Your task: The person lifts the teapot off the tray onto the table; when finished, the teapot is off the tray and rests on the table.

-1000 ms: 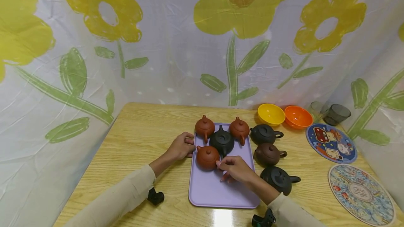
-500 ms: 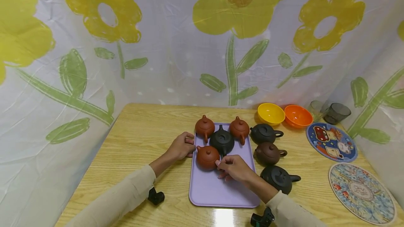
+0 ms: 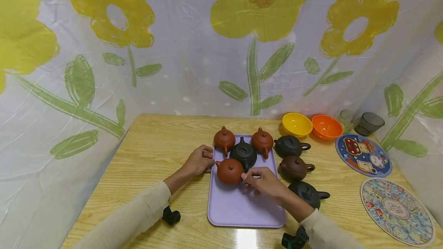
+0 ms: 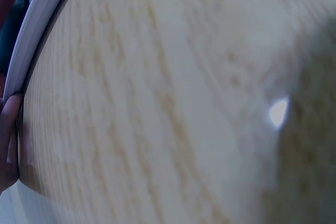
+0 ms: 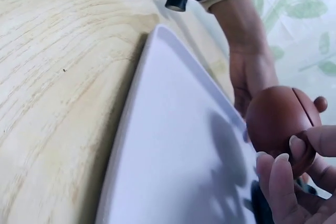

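While the left hand rests curled against the left edge of the purple tray, fingers touching its rim, grip holding nothing I can make out, the red-brown teapot sits on the tray's near-left part, just in front of the black teapot. Right hand is at that red-brown pot's right side, fingertips pinching it, grip narrow. Two more red pots at the tray's far edge. Three dark pots stand on the desk right of the tray, then yellow bowl, orange bowl.
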Motion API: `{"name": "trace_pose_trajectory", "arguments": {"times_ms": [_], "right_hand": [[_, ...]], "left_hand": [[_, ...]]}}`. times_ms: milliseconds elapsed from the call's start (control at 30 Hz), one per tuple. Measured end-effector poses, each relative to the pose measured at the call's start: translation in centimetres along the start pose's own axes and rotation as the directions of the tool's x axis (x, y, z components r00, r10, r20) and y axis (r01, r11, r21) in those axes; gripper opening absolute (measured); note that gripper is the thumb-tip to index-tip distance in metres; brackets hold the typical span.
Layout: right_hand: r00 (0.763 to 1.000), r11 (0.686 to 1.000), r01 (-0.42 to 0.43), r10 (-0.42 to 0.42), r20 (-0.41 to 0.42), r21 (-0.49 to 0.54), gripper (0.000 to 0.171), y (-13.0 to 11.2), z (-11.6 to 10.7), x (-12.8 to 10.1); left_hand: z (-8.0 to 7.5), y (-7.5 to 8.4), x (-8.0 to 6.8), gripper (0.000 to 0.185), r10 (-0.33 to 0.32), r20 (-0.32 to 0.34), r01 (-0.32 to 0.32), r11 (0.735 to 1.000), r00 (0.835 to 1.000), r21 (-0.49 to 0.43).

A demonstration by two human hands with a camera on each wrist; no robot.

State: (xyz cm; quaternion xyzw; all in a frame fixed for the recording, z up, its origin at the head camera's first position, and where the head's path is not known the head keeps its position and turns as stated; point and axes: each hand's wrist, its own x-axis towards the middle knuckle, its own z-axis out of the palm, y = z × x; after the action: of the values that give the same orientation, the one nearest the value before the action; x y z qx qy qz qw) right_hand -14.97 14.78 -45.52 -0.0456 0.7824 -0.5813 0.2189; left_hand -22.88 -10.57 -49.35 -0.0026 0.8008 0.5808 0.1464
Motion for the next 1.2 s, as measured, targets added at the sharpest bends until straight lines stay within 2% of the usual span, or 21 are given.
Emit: {"name": "trace_pose_trajectory", "arguments": {"times_ms": [467,867,1033,1200], "right_hand": [[0.998,0.995,0.029,-0.024,0.056,-0.097,0.032,-0.8,-3.1,-3.0],[0.987,0.979,0.073,-0.043,0.157,-0.188,0.031,-0.1,-5.5,-5.5],[0.971,0.978,0.114,-0.073,0.227,-0.173,0.031,0.3,-6.3,-6.5],[0.939,0.984,0.152,-0.114,0.323,-0.093,0.031,1.0,-7.2,-7.4]], "left_hand": [[-0.1,-0.2,0.1,0.044,-0.008,-0.017,0.008,1.000,1.000,0.011],[-0.2,-0.2,0.1,0.044,-0.016,0.006,0.016,1.000,1.000,-0.009],[0.0,0.0,0.0,0.044,-0.022,0.002,0.022,1.000,1.000,-0.008],[-0.1,0.0,0.1,0.044,-0.024,0.001,0.024,1.000,1.000,0.001]]}}
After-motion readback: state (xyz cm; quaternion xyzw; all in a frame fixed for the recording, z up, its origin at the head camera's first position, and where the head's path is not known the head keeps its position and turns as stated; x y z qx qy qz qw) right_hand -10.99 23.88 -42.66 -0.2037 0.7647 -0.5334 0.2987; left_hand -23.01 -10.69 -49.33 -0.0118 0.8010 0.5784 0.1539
